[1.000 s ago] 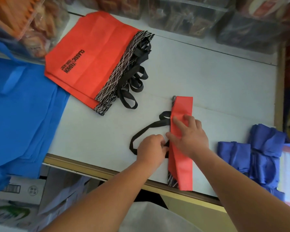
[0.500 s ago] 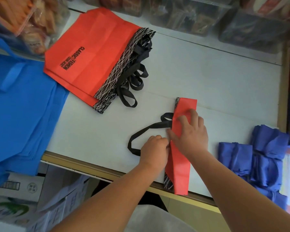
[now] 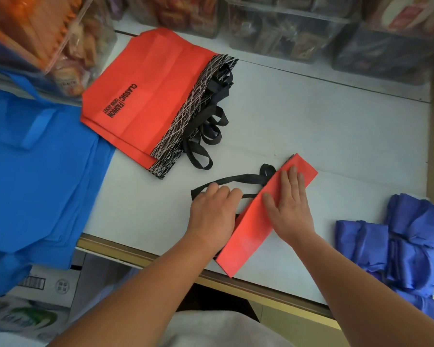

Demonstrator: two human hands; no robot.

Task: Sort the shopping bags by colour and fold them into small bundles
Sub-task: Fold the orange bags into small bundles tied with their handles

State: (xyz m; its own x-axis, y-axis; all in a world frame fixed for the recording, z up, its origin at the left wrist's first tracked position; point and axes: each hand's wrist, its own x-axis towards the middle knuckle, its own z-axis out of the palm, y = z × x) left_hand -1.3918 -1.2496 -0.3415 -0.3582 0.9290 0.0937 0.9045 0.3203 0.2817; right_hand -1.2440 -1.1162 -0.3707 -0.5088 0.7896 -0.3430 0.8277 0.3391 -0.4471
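folded red bag [image 3: 248,234]: long axis near-left to far-right. right hand [image 3: 288,209] presses it, fingers flat; left hand [image 3: 213,211] grips black strap [image 3: 236,178].

Red bag [image 3: 251,236] folded into narrow slanted strip near centre, black handles [image 3: 236,177] trailing left, flat red stack [image 3: 148,96] beyond, blue stack [image 3: 35,171] far left, seemingly knotted purple bundles [image 3: 398,246] right.
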